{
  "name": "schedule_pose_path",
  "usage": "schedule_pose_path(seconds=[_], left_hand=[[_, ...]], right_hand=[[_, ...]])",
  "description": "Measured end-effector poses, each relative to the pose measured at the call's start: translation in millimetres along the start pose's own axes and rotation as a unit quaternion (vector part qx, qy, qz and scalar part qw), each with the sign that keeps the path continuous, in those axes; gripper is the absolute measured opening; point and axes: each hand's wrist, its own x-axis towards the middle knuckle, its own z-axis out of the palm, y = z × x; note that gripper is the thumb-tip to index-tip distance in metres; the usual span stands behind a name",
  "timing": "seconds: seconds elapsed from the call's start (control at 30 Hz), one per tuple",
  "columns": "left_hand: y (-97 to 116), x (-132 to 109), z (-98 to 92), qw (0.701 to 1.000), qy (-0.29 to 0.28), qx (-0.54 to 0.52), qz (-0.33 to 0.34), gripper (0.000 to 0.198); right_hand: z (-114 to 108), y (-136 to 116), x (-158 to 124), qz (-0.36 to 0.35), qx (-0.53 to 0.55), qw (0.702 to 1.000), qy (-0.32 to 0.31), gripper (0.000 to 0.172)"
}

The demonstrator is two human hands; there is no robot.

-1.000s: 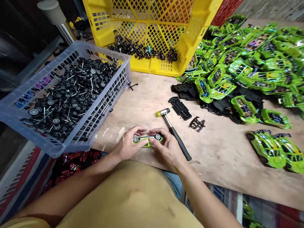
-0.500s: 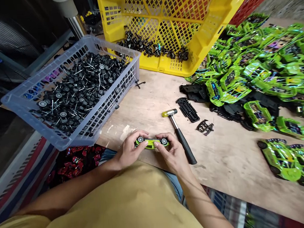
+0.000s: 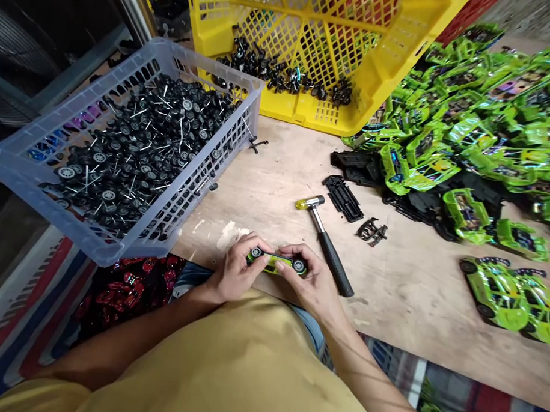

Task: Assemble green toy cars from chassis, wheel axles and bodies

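Between my hands, close to the table's front edge, is a green toy car (image 3: 272, 266) turned so its side and two wheels face me. My left hand (image 3: 241, 267) is closed on its left end, and my right hand (image 3: 307, 276) grips the right end. Both thumbs press on the car's side. To the right of my right hand lies a hammer (image 3: 331, 261) with a black handle and a yellow-tipped head. Past the hammer are a black car chassis (image 3: 343, 197) and a small dark plastic part (image 3: 372, 231).
A translucent crate (image 3: 123, 250) full of wheels on axles stands at the left. A tilted yellow basket (image 3: 299, 115) with dark parts is at the back. Green car bodies (image 3: 471, 127) are heaped at the right, with two green cars (image 3: 497, 294) nearer. Red cars (image 3: 124, 289) lie below the table's left edge.
The car has tilted slightly in my hands, its right end now lower. Both hands still hold it. The view has shifted a little.
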Motion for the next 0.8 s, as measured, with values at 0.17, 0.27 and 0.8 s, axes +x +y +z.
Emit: schedule_pose_path(seconds=[0.17, 0.27, 0.8], left_hand=[[-5, -4, -5.1, 0.999, -0.035, -0.023, -0.009, 0.02], [-4, -3, -5.6, 0.999, -0.035, -0.028, -0.03, 0.022], [-5, 1, -4.6, 0.999, -0.029, -0.021, 0.015, 0.016]], right_hand=[[-3, -11, 9, 0.037, -0.043, 0.997, -0.047, 0.025], [-5, -18, 14, 0.045, -0.067, 0.994, -0.069, 0.023], [-13, 6, 11, -0.09, -0.044, 0.992, -0.075, 0.023]])
